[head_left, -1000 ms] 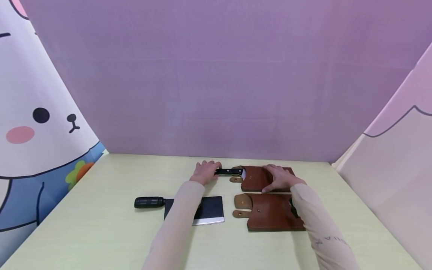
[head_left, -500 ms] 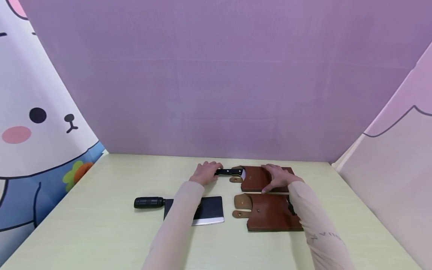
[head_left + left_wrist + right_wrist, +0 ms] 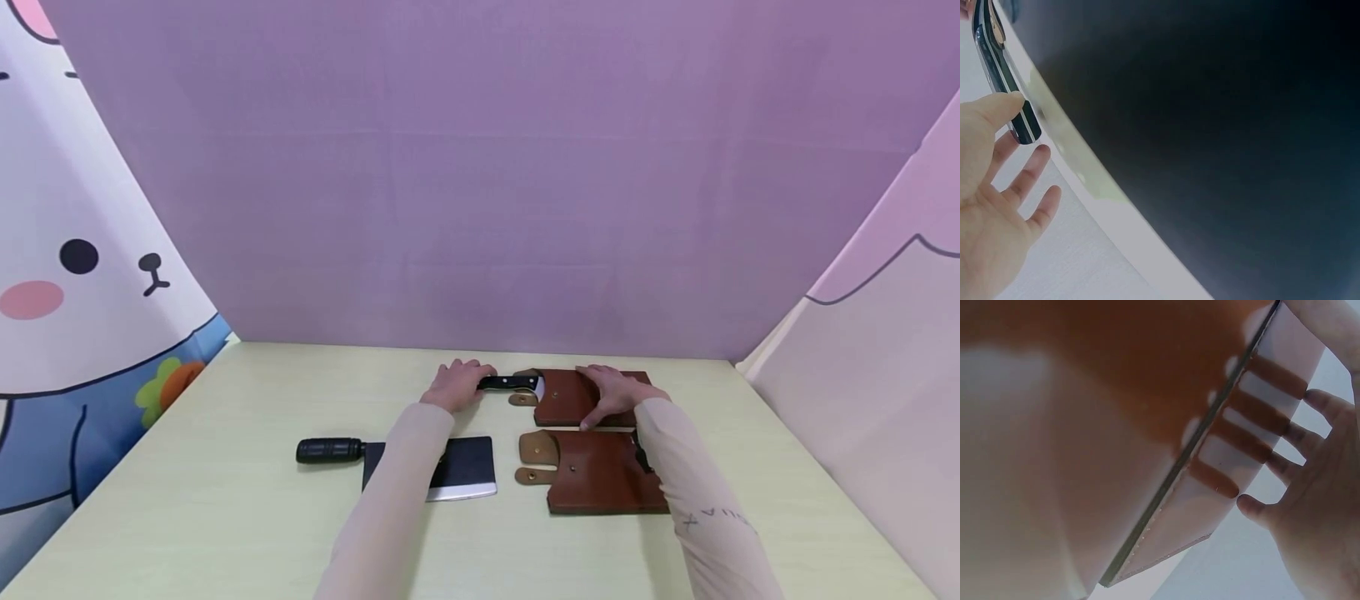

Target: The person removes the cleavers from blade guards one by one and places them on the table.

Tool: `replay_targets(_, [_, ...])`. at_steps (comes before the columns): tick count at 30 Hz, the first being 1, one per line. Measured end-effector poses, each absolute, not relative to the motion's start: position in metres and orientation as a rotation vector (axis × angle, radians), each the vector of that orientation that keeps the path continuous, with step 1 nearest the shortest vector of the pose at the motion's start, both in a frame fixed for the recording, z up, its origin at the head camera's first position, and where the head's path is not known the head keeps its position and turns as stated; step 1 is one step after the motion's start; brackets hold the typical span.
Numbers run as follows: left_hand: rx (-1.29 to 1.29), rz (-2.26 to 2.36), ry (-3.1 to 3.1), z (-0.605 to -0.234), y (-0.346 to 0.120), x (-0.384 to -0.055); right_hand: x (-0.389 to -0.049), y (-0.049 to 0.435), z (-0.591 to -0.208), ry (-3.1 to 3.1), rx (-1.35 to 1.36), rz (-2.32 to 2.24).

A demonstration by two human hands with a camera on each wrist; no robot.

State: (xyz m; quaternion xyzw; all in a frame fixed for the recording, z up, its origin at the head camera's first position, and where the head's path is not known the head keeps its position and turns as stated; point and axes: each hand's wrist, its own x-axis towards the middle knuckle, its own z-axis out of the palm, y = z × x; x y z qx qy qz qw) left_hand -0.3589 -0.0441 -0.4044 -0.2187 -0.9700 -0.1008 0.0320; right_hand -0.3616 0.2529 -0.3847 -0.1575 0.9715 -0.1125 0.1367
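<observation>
My left hand [image 3: 454, 386] pinches the end of a black riveted knife handle [image 3: 512, 382] between thumb and forefinger; the other fingers are apart from it in the left wrist view. Most of the knife's blade is hidden inside the far brown leather sheath [image 3: 558, 410]. Spread across that sheath, my right hand [image 3: 617, 395] rests with its thumb at the near edge and its fingers towards the far edge. In the right wrist view the fingertips [image 3: 1294, 434] touch glossy leather, where they are mirrored. Below my left forearm lies a cleaver [image 3: 467, 463], its blade partly covered by the sleeve.
A second brown sheath [image 3: 600, 485] lies flat nearer me, with its tan flap and strap pointing left, under my right wrist. The pale tabletop [image 3: 225, 500] ends at a purple backdrop [image 3: 480, 208], with printed cloth at both sides.
My right forearm and hand have shifted slightly left on the far sheath. The left hand, the knife and the cleaver look unchanged.
</observation>
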Motion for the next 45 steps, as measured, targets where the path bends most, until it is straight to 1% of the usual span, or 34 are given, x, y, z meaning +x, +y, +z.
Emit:
replay_targets(27, [-0.708, -0.265, -2.991, -0.396, -0.039, -0.353, -0.356, 0.258, -0.38, 2.895, -0.598, -0.275])
replay_targets(37, [-0.69, -0.231, -2.96, -0.397, -0.04, -0.354, -0.352, 0.254, -0.379, 2.954, -0.658, -0.231])
replay_targets(45, [-0.661, -0.174, -2.932, -0.397, -0.041, -0.355, -0.351, 0.251, -0.377, 2.974, -0.655, -0.219])
